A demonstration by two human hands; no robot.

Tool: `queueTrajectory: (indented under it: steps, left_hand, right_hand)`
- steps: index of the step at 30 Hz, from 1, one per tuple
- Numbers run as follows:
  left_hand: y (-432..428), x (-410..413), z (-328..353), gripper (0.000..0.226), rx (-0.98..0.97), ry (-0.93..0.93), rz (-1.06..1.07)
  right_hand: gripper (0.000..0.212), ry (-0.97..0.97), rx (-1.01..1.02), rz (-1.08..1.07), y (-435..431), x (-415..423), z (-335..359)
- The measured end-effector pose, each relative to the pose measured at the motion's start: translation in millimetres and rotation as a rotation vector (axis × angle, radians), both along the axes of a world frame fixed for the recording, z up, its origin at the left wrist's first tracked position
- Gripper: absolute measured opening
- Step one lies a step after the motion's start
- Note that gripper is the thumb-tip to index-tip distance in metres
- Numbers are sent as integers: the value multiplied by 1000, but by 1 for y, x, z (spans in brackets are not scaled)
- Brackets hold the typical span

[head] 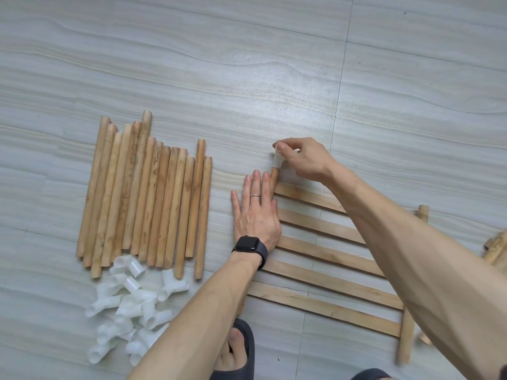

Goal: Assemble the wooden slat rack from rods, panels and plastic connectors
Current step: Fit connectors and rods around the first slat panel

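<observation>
Right hand pinches a connector onto the panel rod end — left hand, fingers flat, steadies it; next, push it home.

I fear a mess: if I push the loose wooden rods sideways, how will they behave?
The loose wooden rods look round, so they would probably roll on the smooth floor. They seem stiff and unlikely to bend. Being slim, each is likely light.

Bare floor fills the upper half of the frame. Rods at left centre and connectors below them obstruct. The slat panel occupies the lower right; a narrow floor strip separates them.
</observation>
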State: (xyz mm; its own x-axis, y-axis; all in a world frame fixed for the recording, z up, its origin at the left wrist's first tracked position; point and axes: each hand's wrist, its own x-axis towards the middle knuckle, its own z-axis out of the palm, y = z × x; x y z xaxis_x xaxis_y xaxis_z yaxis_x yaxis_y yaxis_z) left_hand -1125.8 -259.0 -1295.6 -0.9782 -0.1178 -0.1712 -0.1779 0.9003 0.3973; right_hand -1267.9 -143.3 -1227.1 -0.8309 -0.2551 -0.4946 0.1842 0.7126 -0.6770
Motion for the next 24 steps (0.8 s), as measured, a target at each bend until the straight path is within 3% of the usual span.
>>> queueTrajectory:
  steps: [5,12,17,24]
  left_hand:
    - [1,1,-1,60,-3,8,-8]
    - [1,1,-2,61,-7,-10,-10]
    - [3,3,-1,59,-10,-26,-27]
    - [2,4,-3,59,-22,-29,-37]
  right_hand:
    - [29,-55,41,112,3,-16,8]
    - [46,-120,67,4,3,-16,3]
    - [29,-311,-64,-30,8,-33,7]
    - [27,-274,-97,-61,12,-32,-1]
